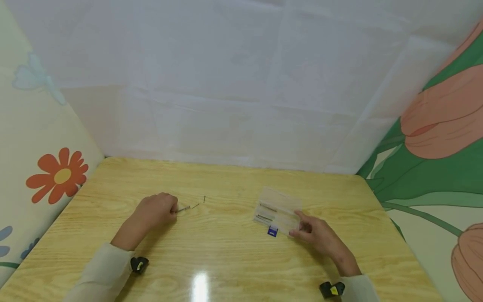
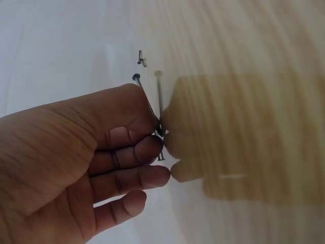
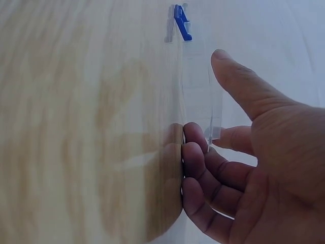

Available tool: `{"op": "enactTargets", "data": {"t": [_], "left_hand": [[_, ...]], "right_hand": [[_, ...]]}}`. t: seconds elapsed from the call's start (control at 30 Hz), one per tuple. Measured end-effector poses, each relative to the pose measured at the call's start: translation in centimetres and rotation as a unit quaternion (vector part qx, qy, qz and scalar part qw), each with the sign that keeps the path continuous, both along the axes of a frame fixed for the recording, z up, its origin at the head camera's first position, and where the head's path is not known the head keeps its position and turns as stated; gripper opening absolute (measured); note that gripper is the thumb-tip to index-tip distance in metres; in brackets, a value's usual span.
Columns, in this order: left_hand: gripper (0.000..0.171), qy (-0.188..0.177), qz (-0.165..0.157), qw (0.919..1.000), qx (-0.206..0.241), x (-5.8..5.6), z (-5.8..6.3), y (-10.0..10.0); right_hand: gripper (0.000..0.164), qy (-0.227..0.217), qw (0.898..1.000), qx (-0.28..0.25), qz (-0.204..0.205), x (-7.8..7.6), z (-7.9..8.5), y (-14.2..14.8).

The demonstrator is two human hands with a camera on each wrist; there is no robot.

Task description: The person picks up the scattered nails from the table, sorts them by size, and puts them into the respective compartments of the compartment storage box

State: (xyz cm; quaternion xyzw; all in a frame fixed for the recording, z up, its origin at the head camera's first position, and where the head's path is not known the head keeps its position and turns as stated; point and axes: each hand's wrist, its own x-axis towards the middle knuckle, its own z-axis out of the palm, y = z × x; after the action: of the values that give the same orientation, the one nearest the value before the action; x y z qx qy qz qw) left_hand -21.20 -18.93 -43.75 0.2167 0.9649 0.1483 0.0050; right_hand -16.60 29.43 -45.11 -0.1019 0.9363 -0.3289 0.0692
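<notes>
My left hand (image 1: 158,208) is low over the left part of the table. Its thumb and fingers pinch a thin metal nail (image 1: 183,209). In the left wrist view, the nail's flat head (image 2: 136,77) sticks out past the thumb, and another small head (image 2: 161,158) shows between the fingers. Two smaller nails, one slanted (image 1: 195,206) and one pointing away (image 1: 204,199), lie just beyond. My right hand (image 1: 317,235) holds the right end of a clear plastic box (image 1: 281,216), its thumb along the edge and fingers curled at the end. Several nails (image 1: 266,218) lie inside.
A blue latch (image 1: 272,231) juts from the box's front edge. The glossy wooden table (image 1: 226,251) reflects hands and nails. White cloth (image 1: 234,105) hangs behind its far edge; flower-patterned panels (image 1: 434,167) stand at both sides. Each wrist wears a black camera (image 1: 139,265).
</notes>
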Motion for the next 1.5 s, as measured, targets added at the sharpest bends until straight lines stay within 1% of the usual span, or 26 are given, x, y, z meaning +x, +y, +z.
{"op": "enactTargets", "data": {"t": [0.07,0.23,0.33,0.53,0.77,1.0,1.17,1.33,1.5], "left_hand": [[0.035,0.001,0.0,1.0,0.001,-0.1,-0.1,0.0],[0.034,-0.002,0.003,1.0,0.002,-0.1,-0.2,0.0],[0.032,0.001,0.004,1.0,0.003,0.0,-0.1,0.1],[0.02,0.005,0.006,1.0,-0.002,0.0,-0.1,0.2],[0.022,0.0,0.004,0.9999,0.015,-0.1,-0.2,0.2],[0.02,-0.004,-0.02,0.9988,0.045,0.2,0.1,1.0],[0.021,-0.003,-0.033,0.9984,0.046,0.1,0.3,2.0],[0.021,-0.003,-0.045,0.9981,0.043,-0.1,0.3,2.9],[0.022,0.008,-0.064,0.9967,0.049,-0.1,0.9,4.1]], "right_hand": [[0.078,0.001,1.0,0.0,0.001,0.0,0.0,0.0],[0.078,0.0,1.0,-0.001,0.003,0.0,0.1,0.1],[0.078,-0.003,1.0,0.0,-0.002,0.0,0.2,0.1],[0.077,-0.004,1.0,0.005,-0.008,0.1,0.2,0.2],[0.077,0.001,1.0,0.004,-0.003,0.1,0.1,0.2],[0.078,0.002,1.0,0.004,-0.006,0.0,0.0,0.3],[0.078,0.001,1.0,0.003,-0.007,0.0,0.0,0.2],[0.078,-0.004,1.0,0.001,-0.01,0.0,-0.1,0.0],[0.078,-0.011,1.0,0.002,-0.019,0.0,-0.1,-0.2]]}}
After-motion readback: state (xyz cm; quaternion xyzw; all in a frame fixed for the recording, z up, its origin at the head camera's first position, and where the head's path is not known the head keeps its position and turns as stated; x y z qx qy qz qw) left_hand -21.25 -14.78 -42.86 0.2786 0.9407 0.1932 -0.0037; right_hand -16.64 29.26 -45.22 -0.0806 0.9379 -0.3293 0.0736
